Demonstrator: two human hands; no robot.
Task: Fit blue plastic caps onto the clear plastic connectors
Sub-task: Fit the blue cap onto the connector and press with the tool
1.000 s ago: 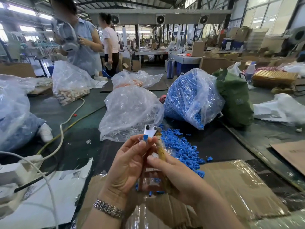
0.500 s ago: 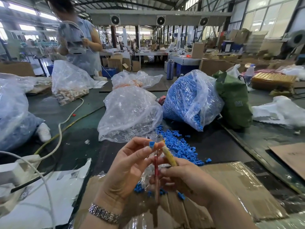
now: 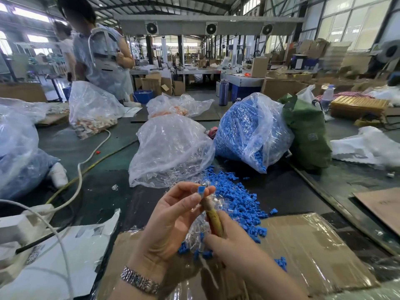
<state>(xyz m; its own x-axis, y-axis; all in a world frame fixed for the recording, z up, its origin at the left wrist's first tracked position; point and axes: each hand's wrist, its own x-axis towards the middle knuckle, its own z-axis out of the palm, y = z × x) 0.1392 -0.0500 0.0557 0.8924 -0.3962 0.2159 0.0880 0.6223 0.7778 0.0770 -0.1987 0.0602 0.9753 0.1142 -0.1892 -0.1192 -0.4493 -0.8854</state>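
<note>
Her left hand (image 3: 171, 219) pinches a blue cap (image 3: 201, 189); the right hand (image 3: 229, 245) grips a yellowish stick (image 3: 214, 217) at five o'clock of it.

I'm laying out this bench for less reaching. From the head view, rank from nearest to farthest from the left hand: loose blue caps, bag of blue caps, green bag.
1. Loose blue caps, just right of the left hand.
2. Bag of blue caps, behind, right.
3. Green bag, farther right.
</note>
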